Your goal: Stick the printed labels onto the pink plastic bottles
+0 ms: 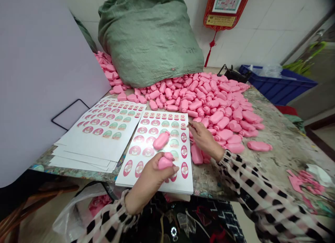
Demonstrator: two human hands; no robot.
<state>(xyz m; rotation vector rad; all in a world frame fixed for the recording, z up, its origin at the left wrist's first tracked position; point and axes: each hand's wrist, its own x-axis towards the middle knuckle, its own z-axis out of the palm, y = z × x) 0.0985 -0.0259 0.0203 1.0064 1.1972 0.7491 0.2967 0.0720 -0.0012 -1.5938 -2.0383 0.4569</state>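
Observation:
My left hand is closed round a small pink bottle above the lower part of a sticker sheet stack. Another pink bottle lies on the printed stickers just beyond it. At the sheet's upper right edge, my right hand has its thumb and fingers pinched together by a red oval sticker column; what they hold, if anything, is too small to make out. Beyond and beside the right hand spreads a large pile of pink bottles.
More sticker sheets lie at the left beside a pale panel. A green sack rests behind the pile. At the back right is a blue crate. Pink scraps lie on the right.

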